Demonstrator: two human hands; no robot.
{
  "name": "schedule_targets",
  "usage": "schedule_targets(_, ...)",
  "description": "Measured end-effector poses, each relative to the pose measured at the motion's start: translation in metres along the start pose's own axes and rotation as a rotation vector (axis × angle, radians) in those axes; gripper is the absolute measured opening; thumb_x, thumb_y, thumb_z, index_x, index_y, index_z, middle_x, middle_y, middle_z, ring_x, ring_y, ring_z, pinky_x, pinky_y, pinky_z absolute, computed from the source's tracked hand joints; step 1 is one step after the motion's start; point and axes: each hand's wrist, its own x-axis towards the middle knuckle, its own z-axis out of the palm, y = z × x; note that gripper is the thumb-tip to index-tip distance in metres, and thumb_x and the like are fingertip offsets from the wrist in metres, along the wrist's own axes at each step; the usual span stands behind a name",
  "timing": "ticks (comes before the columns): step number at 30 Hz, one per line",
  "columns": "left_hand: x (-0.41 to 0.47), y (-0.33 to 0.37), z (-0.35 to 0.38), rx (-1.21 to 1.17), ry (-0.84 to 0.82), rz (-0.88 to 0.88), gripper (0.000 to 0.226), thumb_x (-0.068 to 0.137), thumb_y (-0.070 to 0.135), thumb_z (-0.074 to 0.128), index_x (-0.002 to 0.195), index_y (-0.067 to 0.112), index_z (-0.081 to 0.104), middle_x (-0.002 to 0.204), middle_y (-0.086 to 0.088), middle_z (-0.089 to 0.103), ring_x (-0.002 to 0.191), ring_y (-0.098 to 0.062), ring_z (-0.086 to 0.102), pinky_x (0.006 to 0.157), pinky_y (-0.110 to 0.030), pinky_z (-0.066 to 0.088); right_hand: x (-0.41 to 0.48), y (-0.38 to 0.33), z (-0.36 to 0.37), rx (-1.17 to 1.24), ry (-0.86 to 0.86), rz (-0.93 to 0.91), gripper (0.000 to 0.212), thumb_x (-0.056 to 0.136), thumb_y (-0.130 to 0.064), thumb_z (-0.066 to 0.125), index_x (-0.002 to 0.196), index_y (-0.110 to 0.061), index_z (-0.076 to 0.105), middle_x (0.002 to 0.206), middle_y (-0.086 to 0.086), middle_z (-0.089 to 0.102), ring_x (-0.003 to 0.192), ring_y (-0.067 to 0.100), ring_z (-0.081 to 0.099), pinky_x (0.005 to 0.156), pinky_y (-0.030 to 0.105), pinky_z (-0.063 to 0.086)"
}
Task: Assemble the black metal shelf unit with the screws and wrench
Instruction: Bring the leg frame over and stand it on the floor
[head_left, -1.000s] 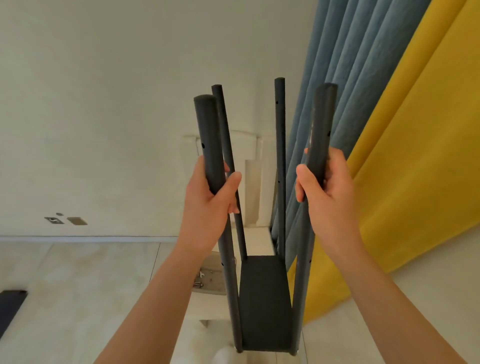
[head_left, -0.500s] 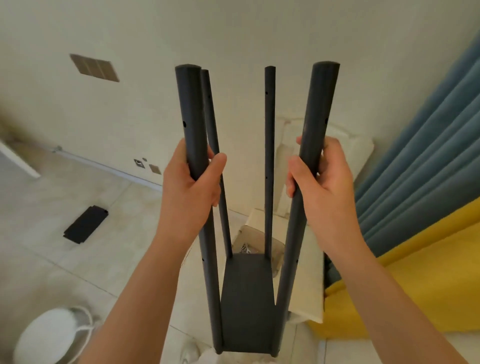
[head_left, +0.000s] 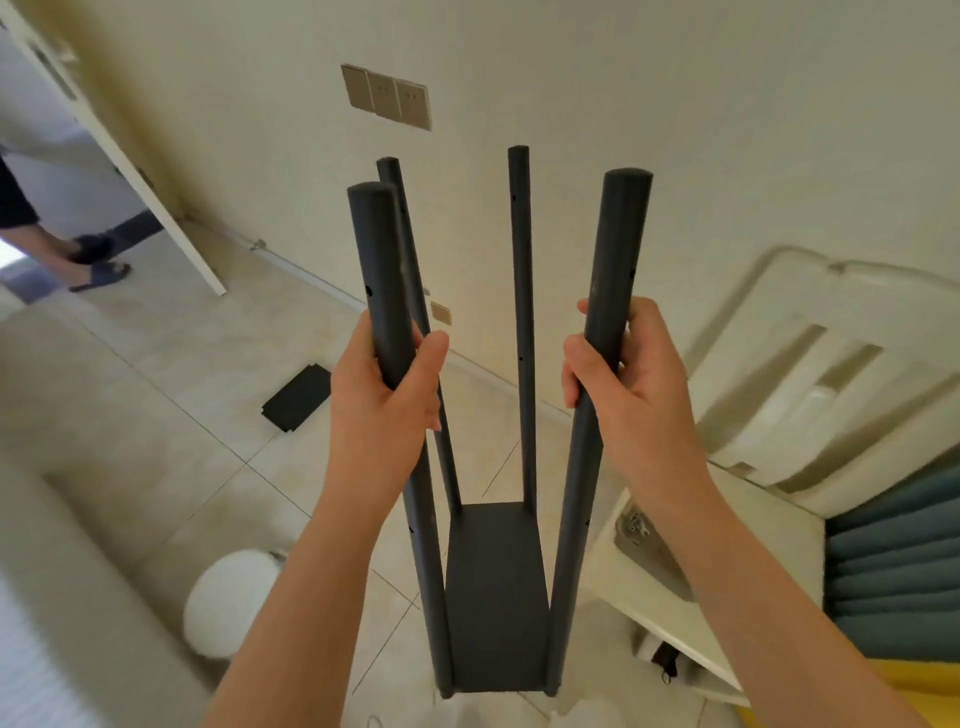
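Note:
The black metal shelf unit (head_left: 496, 592) stands upright in front of me: one flat shelf plate low down with four round posts rising from its corners. My left hand (head_left: 387, 400) grips the near left post (head_left: 376, 280) about a third of the way down. My right hand (head_left: 621, 384) grips the near right post (head_left: 618, 244) at the same height. The two far posts (head_left: 522, 312) stand free between my hands. Small screw holes show along the posts. A separate black shelf plate (head_left: 297, 397) lies flat on the tiled floor to the left.
A white chair (head_left: 810, 389) stands at the right, small metal hardware (head_left: 636, 525) on its seat. Blue and yellow curtains (head_left: 898, 571) hang at far right. A white round object (head_left: 234, 603) sits on the floor lower left. A person's legs (head_left: 78, 249) stand in the doorway upper left.
The view has swung left and downward: curtains slid to the right edge, doorway and floor plate came into view. Both hands keep the same grip on the near posts.

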Motion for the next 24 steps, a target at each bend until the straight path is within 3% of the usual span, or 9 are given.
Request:
schedule_targets(11, 0.104, -0.06, -0.101, 0.063, 0.154, -0.069, 0.011, 0.099, 0.019, 0.059, 0.092, 0.013, 0.053, 0.07, -0.022, 0.05, 0.052, -0.017, 0.05, 0.052, -0.017, 0.051, 0.086, 0.025, 0.145, 0.049, -0.138, 0.054, 0.018, 0.098, -0.018, 0.058, 0.112, -0.024, 0.05, 0.077, 0.0, 0.057, 0.067, 0.009, 0.059, 0.07, 0.017, 0.052)
schedule_targets(14, 0.134, -0.076, -0.11, 0.057, 0.183, -0.089, 0.012, 0.099, 0.017, 0.059, 0.089, 0.02, 0.053, 0.067, -0.017, 0.05, 0.051, -0.014, 0.05, 0.052, -0.018, 0.051, 0.118, 0.035, 0.166, 0.047, -0.167, 0.067, 0.019, 0.098, -0.018, 0.058, 0.115, -0.02, 0.05, 0.079, 0.0, 0.057, 0.068, 0.009, 0.06, 0.07, 0.018, 0.052)
schedule_targets(18, 0.182, -0.1, -0.116, 0.077, 0.197, -0.109, 0.012, 0.099, 0.019, 0.059, 0.09, 0.023, 0.053, 0.059, 0.001, 0.054, 0.049, -0.011, 0.054, 0.055, -0.023, 0.055, 0.168, 0.051, 0.191, 0.035, -0.193, 0.081, 0.021, 0.097, -0.02, 0.059, 0.116, -0.02, 0.05, 0.082, 0.005, 0.057, 0.068, 0.009, 0.06, 0.069, 0.016, 0.051)
schedule_targets(24, 0.268, -0.134, -0.112, 0.108, 0.197, -0.182, 0.012, 0.099, 0.018, 0.06, 0.09, 0.022, 0.054, 0.057, 0.005, 0.055, 0.05, -0.011, 0.055, 0.06, -0.027, 0.06, 0.258, 0.076, 0.22, 0.01, -0.215, 0.146, 0.023, 0.096, -0.02, 0.061, 0.116, -0.017, 0.049, 0.085, 0.005, 0.058, 0.069, 0.01, 0.062, 0.069, 0.016, 0.052)
